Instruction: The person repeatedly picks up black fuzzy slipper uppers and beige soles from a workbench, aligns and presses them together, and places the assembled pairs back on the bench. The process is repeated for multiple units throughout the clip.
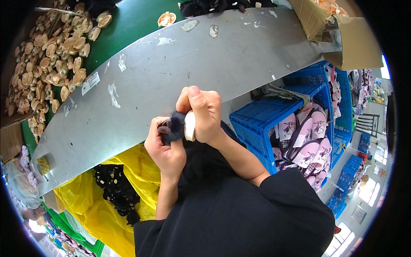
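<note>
In front of my chest, near the metal table's edge, my two hands are close together. My left hand [166, 152] is closed around a small black plush piece [174, 124] with a brownish ear-like flap. My right hand [204, 113] grips a cream-coloured rounded shell piece [189, 125], its thumb pointing up. The shell's side lies against the fur, and whether the two are joined is hidden. Similar cream shell pieces [64, 55] are heaped at the far left, and one orange-cream piece [166, 19] lies alone at the back.
A curved grey metal tabletop [171, 64] borders a green surface [128, 21]. Black plush pieces [214, 6] lie at the back. A yellow bag [90, 201] on my left holds black plush pieces. Blue crates [252, 124] with pink slippers [308, 141] stand right, below a cardboard box [359, 43].
</note>
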`<state>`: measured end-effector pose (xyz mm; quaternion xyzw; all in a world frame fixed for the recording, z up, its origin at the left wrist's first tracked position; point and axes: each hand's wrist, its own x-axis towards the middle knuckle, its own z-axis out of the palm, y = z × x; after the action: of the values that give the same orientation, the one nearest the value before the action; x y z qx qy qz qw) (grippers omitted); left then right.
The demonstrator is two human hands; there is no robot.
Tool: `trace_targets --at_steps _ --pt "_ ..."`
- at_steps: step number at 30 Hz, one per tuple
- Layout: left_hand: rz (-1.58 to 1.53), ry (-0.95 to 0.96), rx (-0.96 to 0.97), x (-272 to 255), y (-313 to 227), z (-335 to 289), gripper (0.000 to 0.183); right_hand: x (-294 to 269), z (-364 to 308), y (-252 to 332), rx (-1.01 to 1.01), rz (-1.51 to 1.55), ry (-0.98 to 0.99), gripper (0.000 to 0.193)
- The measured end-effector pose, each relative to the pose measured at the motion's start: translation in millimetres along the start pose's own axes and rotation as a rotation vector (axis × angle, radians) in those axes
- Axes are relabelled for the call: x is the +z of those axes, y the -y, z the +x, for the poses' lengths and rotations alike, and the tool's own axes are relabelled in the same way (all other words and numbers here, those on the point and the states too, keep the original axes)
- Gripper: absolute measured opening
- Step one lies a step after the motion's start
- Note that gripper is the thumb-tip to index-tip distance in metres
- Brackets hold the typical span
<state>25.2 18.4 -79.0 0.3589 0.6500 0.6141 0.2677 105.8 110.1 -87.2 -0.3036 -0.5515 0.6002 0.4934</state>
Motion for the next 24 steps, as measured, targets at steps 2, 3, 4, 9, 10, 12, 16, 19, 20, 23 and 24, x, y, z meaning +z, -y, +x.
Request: trace_targets --at_steps 2,3,4,9,10,12,16,19,20,23,24 --pt "-0.018 0.005 -0.013 -2.0 2.2 -1.2 0.003 -1.2 -1.2 -3.4 0.006 0.09 0.033 0.056" --pt "-0.014 0.006 -0.004 -3.3 3.8 -1.6 0.002 -1.3 -1.6 -4.4 0.01 0.136 0.051 0.056" --pt "-0.01 0.007 0.005 -4.2 4.5 -1.7 0.002 -0.3 -2.4 -4.6 0.036 0.181 0.043 0.056" --pt "-0.039 0.027 0.056 -4.9 2.0 2.4 0.006 3.7 -4.5 -6.7 0.144 0.353 0.014 0.058" --pt "-0.042 0.035 0.052 -5.3 0.6 3.6 0.008 3.7 -4.0 -6.4 0.158 0.372 0.008 0.058" --pt "-0.032 0.059 0.025 -5.9 -3.3 5.2 0.01 3.9 -2.8 -5.8 0.185 0.409 -0.003 0.058" --pt "-0.102 0.108 -0.01 -10.1 3.5 8.0 0.011 3.5 -5.1 -13.0 0.269 0.589 0.031 0.056" --pt "-0.101 0.112 -0.052 -9.9 3.9 11.6 0.011 4.0 -6.9 -17.8 0.246 0.574 -0.013 0.054" --pt "-0.114 0.106 -0.063 -10.5 3.2 13.6 0.012 6.2 -6.6 -17.4 0.205 0.51 -0.04 0.053" --pt "-0.174 0.068 -0.107 -17.9 7.5 17.5 0.012 2.6 -3.2 -11.2 0.144 0.161 0.014 0.052" --pt "-0.203 0.011 -0.139 -18.7 3.9 18.6 0.011 1.8 -2.2 -13.4 0.084 0.098 0.022 0.049"
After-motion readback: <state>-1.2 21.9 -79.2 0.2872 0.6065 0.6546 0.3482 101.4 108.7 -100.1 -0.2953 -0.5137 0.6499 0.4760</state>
